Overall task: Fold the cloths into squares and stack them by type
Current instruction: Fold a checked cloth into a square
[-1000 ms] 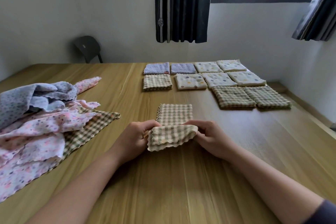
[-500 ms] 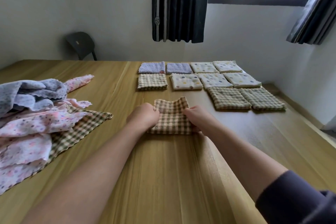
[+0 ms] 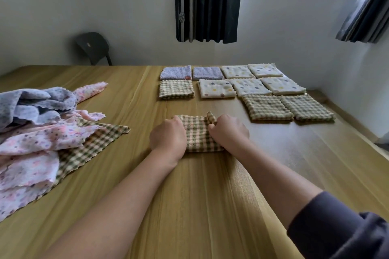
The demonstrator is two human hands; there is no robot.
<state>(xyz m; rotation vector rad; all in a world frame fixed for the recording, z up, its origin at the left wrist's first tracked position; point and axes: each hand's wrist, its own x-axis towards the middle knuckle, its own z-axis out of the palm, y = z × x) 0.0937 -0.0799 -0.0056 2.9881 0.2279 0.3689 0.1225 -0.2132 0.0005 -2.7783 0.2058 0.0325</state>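
The checked cloth (image 3: 197, 134) lies folded on the tabletop (image 3: 210, 195), right between the two hands. The left hand (image 3: 168, 139) grips its left edge with curled fingers, and the right hand (image 3: 229, 132) pinches its right edge, where a corner sticks up. Folded squares (image 3: 216, 88) sit farther back; loose cloths (image 3: 42, 132) lie piled at the left.

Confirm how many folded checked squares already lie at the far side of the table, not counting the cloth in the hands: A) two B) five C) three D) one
C: one folded checked square lies just in front of the lilac squares, and two more sit side by side at the right. The checked cloth gripped by the left hand and right hand is not counted.
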